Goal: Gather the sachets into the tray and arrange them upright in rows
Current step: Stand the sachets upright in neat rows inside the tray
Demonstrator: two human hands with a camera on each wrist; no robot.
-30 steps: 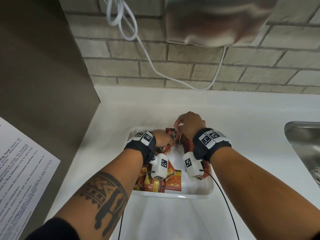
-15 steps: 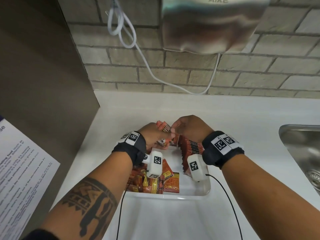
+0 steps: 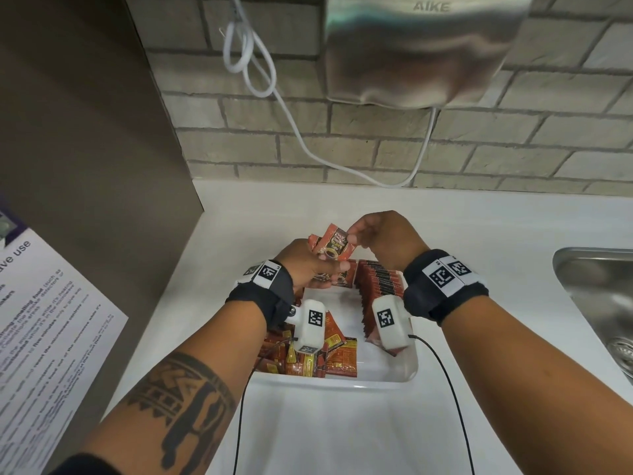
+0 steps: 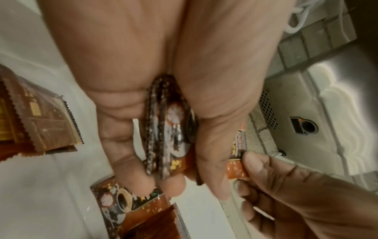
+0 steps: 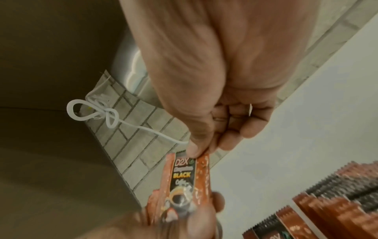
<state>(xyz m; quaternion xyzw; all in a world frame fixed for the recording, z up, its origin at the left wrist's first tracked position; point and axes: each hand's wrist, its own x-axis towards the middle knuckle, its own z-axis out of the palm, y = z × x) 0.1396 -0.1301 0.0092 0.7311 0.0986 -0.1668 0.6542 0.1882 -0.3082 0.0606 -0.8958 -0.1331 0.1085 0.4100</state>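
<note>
A white tray (image 3: 376, 376) sits on the counter. A neat row of upright orange sachets (image 3: 380, 282) fills its right side, also seen in the right wrist view (image 5: 337, 202). Loose sachets (image 3: 329, 358) lie piled at its left front. Above the tray's far end my left hand (image 3: 329, 265) grips a small bundle of sachets (image 4: 167, 137) edge-on. My right hand (image 3: 352, 236) pinches the top corner of the front sachet (image 5: 184, 174) of that bundle between thumb and forefinger. One more sachet (image 4: 122, 203) lies in the tray below.
A steel hand dryer (image 3: 421, 49) hangs on the brick wall, with a looped white cable (image 3: 274, 97) trailing down. A steel sink (image 3: 596, 303) is at the right. A brown panel (image 3: 85, 166) with a paper notice (image 3: 44, 320) closes the left side.
Both hands have risen out of the tray with the bundle of sachets. The right hand has come to pinch the top of the front sachet.
</note>
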